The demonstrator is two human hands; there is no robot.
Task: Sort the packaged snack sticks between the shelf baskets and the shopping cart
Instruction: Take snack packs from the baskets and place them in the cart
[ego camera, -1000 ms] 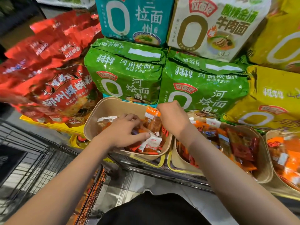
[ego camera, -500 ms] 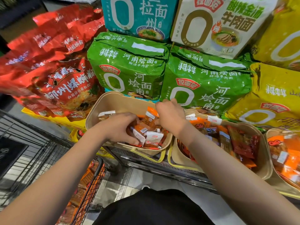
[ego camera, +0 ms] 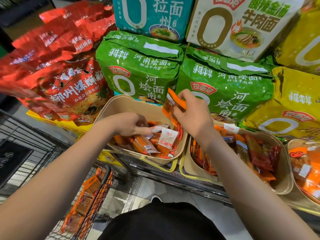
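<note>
Stacked noodle bags fill the shelf behind, and the beige oval plastic basket (ego camera: pixel 110 108) sits below them with the black wire shopping cart (ego camera: pixel 97 193) down to the left. Right hand (ego camera: pixel 192 115) pinches a small bunch of orange packaged snack sticks (ego camera: pixel 170 110) above the basket, long axis running up and away. Left hand (ego camera: pixel 128 124) is down in the pile, fingers (ego camera: pixel 143 130) loosely curled on a packet, grip unclear.

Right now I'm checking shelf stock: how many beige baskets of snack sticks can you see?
3: the left basket under both hands, the middle basket beside it, and a third basket cut off at the right edge. More may lie beyond.
</note>
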